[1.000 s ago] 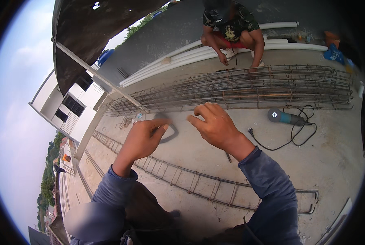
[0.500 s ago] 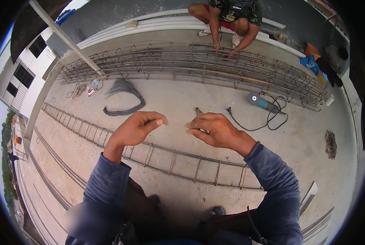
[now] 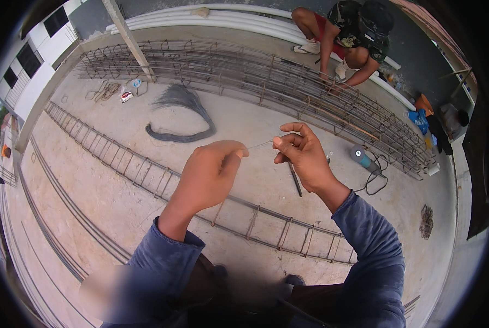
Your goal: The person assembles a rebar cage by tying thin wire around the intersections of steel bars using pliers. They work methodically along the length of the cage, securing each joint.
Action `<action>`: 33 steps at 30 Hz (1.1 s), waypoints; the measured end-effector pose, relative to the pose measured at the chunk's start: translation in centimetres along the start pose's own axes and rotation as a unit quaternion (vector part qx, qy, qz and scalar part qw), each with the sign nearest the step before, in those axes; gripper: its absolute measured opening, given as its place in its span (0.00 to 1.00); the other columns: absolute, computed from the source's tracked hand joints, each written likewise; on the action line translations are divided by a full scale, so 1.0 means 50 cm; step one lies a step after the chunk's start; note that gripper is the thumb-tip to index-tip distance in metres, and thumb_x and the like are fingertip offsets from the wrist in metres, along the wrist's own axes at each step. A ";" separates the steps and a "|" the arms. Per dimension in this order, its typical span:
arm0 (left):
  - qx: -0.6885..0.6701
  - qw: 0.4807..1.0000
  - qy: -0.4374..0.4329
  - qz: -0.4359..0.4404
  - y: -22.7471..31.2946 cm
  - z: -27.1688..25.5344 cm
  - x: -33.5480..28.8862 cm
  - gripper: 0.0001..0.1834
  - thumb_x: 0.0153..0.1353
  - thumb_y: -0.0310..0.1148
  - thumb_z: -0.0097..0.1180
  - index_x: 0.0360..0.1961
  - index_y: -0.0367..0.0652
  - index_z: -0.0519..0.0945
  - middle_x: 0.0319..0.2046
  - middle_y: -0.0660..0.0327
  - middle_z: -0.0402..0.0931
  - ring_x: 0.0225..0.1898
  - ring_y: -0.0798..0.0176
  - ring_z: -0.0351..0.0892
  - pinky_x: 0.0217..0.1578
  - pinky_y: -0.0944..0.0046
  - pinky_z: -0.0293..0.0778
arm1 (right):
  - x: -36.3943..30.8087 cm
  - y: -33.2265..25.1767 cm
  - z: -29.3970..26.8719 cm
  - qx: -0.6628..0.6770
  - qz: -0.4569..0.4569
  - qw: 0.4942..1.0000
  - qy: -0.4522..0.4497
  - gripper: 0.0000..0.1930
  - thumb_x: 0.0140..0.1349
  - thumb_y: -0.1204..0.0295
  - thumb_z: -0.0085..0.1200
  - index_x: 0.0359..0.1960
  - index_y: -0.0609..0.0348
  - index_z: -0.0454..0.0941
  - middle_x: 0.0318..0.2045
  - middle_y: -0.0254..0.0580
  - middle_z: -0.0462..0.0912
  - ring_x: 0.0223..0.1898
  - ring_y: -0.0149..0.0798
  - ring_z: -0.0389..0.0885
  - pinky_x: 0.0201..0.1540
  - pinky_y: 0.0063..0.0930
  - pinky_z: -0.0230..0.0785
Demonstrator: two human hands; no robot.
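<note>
A thin tie wire (image 3: 261, 144) is stretched between my two hands, above the floor. My left hand (image 3: 209, 172) pinches one end between thumb and fingers. My right hand (image 3: 308, 158) pinches the other end, its fingers curled. From beneath the right hand a dark slim handle (image 3: 296, 181) sticks out; whether that hand holds it I cannot tell. Below the hands a ladder-like steel rebar frame (image 3: 252, 223) lies on the floor. Beyond them rests a bent bundle of grey tie wire (image 3: 192, 133).
Long rebar cages (image 3: 228, 76) stretch across the back, where a crouching co-worker (image 3: 353, 44) reaches into them. An angle grinder (image 3: 363, 159) with its cord lies at the right. Near it sits a small rebar pile (image 3: 426, 221). White pipes (image 3: 244, 22) run behind, and a post (image 3: 127, 38) stands back left.
My view has shifted and tilted. The left hand has risen nearer the camera, and the right hand has turned upward and moved right. The wire between them now shows more plainly.
</note>
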State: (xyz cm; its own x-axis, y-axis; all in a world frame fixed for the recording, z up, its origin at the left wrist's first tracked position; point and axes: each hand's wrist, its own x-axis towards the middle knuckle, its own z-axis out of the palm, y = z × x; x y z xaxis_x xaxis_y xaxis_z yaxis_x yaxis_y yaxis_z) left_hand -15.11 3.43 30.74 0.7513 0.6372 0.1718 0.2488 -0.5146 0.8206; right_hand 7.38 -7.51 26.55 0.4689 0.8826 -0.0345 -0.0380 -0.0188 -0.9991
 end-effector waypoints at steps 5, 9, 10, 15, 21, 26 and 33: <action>-0.094 0.993 -0.039 -0.053 -0.002 0.018 0.012 0.13 0.79 0.34 0.55 0.48 0.37 0.88 0.33 0.67 0.80 0.33 0.74 0.70 0.38 0.66 0.70 | -0.009 -0.007 -0.054 -0.376 -0.416 0.827 0.036 0.07 0.72 0.70 0.66 0.47 0.58 0.86 0.40 0.44 0.90 0.38 0.42 0.91 0.43 0.31 0.81; -0.075 0.992 -0.066 -0.074 0.027 0.038 -0.005 0.13 0.78 0.34 0.56 0.49 0.38 0.88 0.36 0.67 0.83 0.36 0.74 0.70 0.41 0.65 0.71 | -0.050 -0.014 -0.107 -0.485 -0.461 0.743 -0.022 0.07 0.73 0.72 0.63 0.49 0.60 0.86 0.40 0.45 0.90 0.40 0.44 0.91 0.45 0.35 0.82; -0.066 0.992 -0.070 -0.081 0.033 0.041 -0.013 0.12 0.78 0.34 0.57 0.50 0.38 0.88 0.37 0.65 0.84 0.36 0.74 0.71 0.40 0.64 0.72 | -0.065 -0.014 -0.117 -0.498 -0.460 0.734 -0.042 0.07 0.74 0.72 0.62 0.48 0.61 0.86 0.39 0.45 0.90 0.40 0.43 0.91 0.45 0.35 0.82; 0.092 0.994 -0.019 0.054 0.117 0.062 -0.044 0.11 0.76 0.31 0.59 0.50 0.37 0.88 0.35 0.56 0.84 0.31 0.65 0.75 0.34 0.59 0.72 | -0.131 -0.084 -0.154 -0.256 -0.119 0.930 -0.235 0.11 0.80 0.70 0.54 0.49 0.65 0.84 0.36 0.46 0.90 0.37 0.40 0.91 0.45 0.33 0.83; 0.100 0.980 0.014 0.174 0.207 0.108 -0.079 0.10 0.76 0.29 0.58 0.50 0.39 0.87 0.34 0.53 0.83 0.30 0.55 0.78 0.34 0.56 0.74 | -0.166 -0.126 -0.251 0.020 0.010 0.943 -0.333 0.13 0.83 0.68 0.49 0.51 0.68 0.82 0.34 0.46 0.89 0.38 0.40 0.92 0.44 0.34 0.83; 0.182 0.963 0.059 0.189 0.228 0.147 -0.101 0.10 0.75 0.29 0.58 0.50 0.39 0.87 0.33 0.52 0.83 0.30 0.55 0.80 0.35 0.56 0.76 | -0.191 -0.110 -0.273 -0.060 -0.108 0.974 -0.189 0.11 0.78 0.71 0.57 0.53 0.66 0.82 0.34 0.46 0.89 0.39 0.38 0.91 0.45 0.35 0.83; 0.106 0.993 -0.019 0.036 0.281 0.164 -0.116 0.13 0.76 0.30 0.55 0.52 0.36 0.87 0.27 0.55 0.79 0.27 0.65 0.71 0.33 0.59 0.70 | -0.213 -0.085 -0.277 -0.361 -0.535 0.762 -0.053 0.13 0.65 0.74 0.70 0.50 0.63 0.85 0.32 0.46 0.87 0.38 0.46 0.88 0.44 0.41 0.82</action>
State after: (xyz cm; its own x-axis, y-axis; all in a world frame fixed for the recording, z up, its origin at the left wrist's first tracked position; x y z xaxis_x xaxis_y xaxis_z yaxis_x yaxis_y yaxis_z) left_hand -10.96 -12.19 36.79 0.7932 0.5748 0.2010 0.3149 -0.6698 0.6725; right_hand 14.77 -23.36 30.82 -0.1843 0.6071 0.7729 0.8295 0.5179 -0.2090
